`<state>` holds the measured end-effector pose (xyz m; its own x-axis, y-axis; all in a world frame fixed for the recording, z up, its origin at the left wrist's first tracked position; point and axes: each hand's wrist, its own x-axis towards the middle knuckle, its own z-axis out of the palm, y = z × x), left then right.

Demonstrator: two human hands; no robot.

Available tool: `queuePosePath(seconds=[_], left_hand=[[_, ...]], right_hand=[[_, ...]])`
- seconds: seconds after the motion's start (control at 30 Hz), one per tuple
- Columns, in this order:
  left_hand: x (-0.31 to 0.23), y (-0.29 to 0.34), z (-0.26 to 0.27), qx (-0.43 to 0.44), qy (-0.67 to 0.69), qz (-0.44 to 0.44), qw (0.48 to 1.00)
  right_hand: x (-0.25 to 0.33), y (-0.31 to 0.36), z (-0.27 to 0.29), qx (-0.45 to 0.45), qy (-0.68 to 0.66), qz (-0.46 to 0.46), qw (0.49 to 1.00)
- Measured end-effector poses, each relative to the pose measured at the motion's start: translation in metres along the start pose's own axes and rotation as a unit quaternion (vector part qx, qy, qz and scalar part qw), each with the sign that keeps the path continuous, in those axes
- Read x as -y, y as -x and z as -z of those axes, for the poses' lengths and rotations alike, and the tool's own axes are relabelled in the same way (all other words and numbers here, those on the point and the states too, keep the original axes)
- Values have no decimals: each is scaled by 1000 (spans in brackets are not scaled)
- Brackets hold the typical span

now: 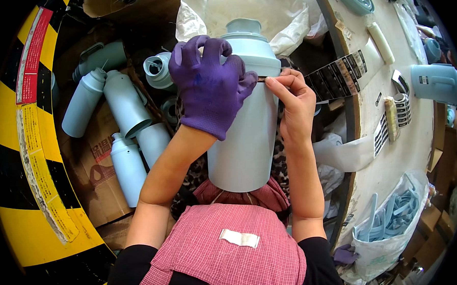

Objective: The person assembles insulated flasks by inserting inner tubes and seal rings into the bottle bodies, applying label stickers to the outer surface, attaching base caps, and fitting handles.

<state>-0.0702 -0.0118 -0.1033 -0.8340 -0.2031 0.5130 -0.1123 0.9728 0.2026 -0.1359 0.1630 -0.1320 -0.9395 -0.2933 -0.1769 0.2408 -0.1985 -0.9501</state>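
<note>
A large pale blue vacuum flask [242,137] stands tilted against my lap, its narrow mouth pointing away from me. My left hand [210,82], in a purple knit glove, lies over the flask's left upper side with its fingers bent. Its thumb and forefinger close at the left end of a small black label [262,79]. The right end of that label is pinched between the thumb and fingertips of my bare right hand [291,96]. The label lies across the flask just below its shoulder; whether it touches the surface, I cannot tell.
Several blue flasks [128,167] lie on cardboard at left, beside a yellow-and-black striped edge [15,167]. Beyond my flask is a white plastic bag [304,17]. At right, a worktable [377,161] bears a black label sheet [337,74], a blue jug [435,82] and a bag of blue straps [390,237].
</note>
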Motion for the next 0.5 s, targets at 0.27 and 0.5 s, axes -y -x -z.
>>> queuePosePath(seconds=[0.27,0.5], left_hand=[[31,0,8,22,216,194,957],[12,-8,-18,13,187,-255,949]], right_hand=[[-22,-11,23,-5,-184,-98,978],[20,85,124,-16,-24,-22,999]])
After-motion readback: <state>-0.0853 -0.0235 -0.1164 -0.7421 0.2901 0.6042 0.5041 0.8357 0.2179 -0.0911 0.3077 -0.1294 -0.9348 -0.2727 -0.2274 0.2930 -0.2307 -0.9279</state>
